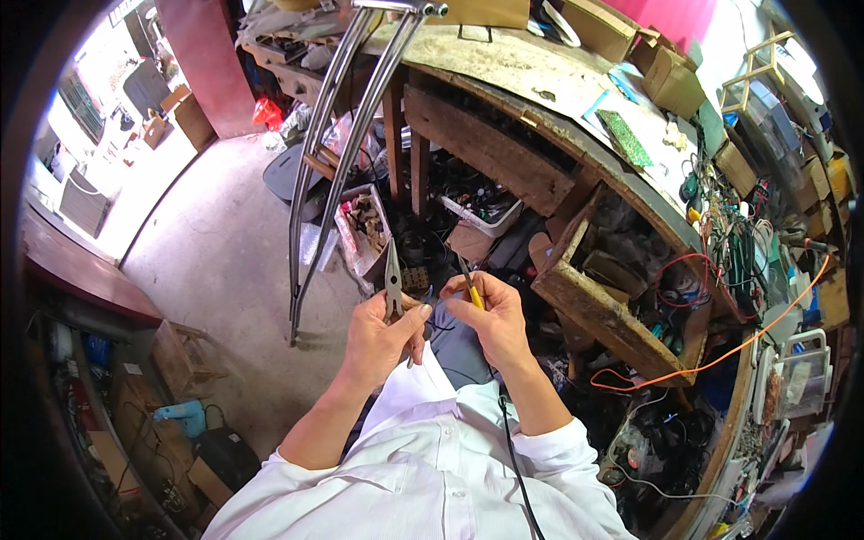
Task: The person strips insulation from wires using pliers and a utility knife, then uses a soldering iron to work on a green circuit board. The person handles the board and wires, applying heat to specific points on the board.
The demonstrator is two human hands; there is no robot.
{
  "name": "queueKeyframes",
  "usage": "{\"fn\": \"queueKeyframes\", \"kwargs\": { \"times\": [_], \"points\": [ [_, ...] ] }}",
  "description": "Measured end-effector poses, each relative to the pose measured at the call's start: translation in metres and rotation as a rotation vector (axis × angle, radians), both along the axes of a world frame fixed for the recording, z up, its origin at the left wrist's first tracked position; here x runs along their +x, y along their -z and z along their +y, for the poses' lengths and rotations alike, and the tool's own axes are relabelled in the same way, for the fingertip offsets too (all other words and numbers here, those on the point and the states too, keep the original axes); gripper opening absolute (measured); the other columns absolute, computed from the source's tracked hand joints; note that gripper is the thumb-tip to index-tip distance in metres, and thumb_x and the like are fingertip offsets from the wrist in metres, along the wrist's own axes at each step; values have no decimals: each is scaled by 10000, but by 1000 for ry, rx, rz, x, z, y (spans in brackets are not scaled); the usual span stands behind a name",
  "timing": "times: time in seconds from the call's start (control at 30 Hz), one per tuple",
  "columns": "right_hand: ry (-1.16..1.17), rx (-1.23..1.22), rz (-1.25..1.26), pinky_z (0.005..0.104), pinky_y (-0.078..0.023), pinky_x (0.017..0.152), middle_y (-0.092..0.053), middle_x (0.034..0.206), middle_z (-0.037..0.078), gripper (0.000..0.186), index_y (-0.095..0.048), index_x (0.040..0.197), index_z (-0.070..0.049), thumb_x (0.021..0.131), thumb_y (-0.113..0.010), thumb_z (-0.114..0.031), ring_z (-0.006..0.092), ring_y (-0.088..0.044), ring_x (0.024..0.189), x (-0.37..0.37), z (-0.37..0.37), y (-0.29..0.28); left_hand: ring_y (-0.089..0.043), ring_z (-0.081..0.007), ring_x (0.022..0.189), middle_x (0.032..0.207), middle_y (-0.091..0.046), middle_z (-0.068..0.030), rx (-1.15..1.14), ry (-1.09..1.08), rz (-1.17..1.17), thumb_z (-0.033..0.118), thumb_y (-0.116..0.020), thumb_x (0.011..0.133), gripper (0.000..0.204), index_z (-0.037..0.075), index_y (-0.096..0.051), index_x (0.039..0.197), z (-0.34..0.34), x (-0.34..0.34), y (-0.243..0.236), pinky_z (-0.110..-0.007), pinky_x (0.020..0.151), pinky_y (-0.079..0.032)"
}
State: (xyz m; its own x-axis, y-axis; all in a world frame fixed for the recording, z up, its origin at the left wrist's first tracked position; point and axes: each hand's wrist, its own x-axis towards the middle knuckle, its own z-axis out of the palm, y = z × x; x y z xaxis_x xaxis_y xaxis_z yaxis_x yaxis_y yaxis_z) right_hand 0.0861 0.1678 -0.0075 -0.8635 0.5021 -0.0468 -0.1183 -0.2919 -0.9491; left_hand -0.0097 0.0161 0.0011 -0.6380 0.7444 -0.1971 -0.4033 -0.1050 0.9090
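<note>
- Yellow-handled tool (pixel 476 297): pinched in the right hand (pixel 500 322), thumb and fingers wrapped on it, dark narrow tip pointing up and away from the body. Exact type too small to call.
- Left hand (pixel 382 335): curled round steel long-nose pliers (pixel 394 274), nose up. Its thumb and fingertips also meet near the gap between the hands.
- Thin dark strand (pixel 438 327) shows in that gap, over the lap; looks like wire. Can't tell which fingers hold its ends.
- Step looks like fine fingertip work on that strand with both tools parked in the palms. Judgement, not confirmed.
- To do it well: brace both wrists on the body, pinch close to the spot being worked, small moves only.
- Yellow-handled tool's tip should point clear of the left thumb; same for the pliers' nose and the right fingers.
- Black cable (pixel 513 441) hangs down the white shirt (pixel 418 477) from near the right wrist. Route it aside so it doesn't snag.
- Lap is a poor backstop: small bits could drop. Worktop (pixel 504 76) ahead would give firmer support; open wooden drawer (pixel 589 310) sits to the right, near the right hand.
</note>
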Motion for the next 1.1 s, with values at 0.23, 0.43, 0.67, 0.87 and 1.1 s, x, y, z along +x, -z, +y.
{"fn": "queueKeyframes", "kwargs": {
  "times": [0.23,0.43,0.67,0.87,1.1],
  "points": [
    [70,134,73,191,-481,636,-662,820,13,162,-621,892,-1,810,-757,29,39,-574,686,-4,-10,-8,-560,-124,467,619,-582,-52,-22,38,36,54,-641,933,106,-15,-589,872,3,5,1,-268,415,-477],
    [240,-130,81,192,-373,490,-687,792,69,172,-553,773,-41,876,-689,-20,36,-482,549,-7,-4,2,-551,-125,457,591,-589,-63,-34,97,31,68,-624,946,96,-14,-578,927,1,6,3,-263,429,-460],
    [-126,-200,-61,193,-301,443,-658,801,48,271,-480,750,-85,889,-712,-60,30,-433,535,9,0,9,-560,-165,434,587,-565,-56,63,113,-242,92,-639,949,113,-1,-577,936,0,3,2,-291,408,-469],
    [-190,-73,-44,214,-447,628,-646,829,49,403,-404,723,-106,817,-783,-6,63,-554,739,9,-2,1,-558,-177,417,563,-541,-33,129,121,-349,98,-611,966,88,27,-581,924,-1,1,5,-338,409,-497],
    [-123,-87,-46,230,-466,676,-641,855,55,417,-401,727,-101,803,-799,-5,82,-570,787,7,-2,3,-578,-185,444,573,-556,-41,112,122,-347,102,-613,968,83,41,-577,925,1,1,0,-343,434,-514]
  ]
}}
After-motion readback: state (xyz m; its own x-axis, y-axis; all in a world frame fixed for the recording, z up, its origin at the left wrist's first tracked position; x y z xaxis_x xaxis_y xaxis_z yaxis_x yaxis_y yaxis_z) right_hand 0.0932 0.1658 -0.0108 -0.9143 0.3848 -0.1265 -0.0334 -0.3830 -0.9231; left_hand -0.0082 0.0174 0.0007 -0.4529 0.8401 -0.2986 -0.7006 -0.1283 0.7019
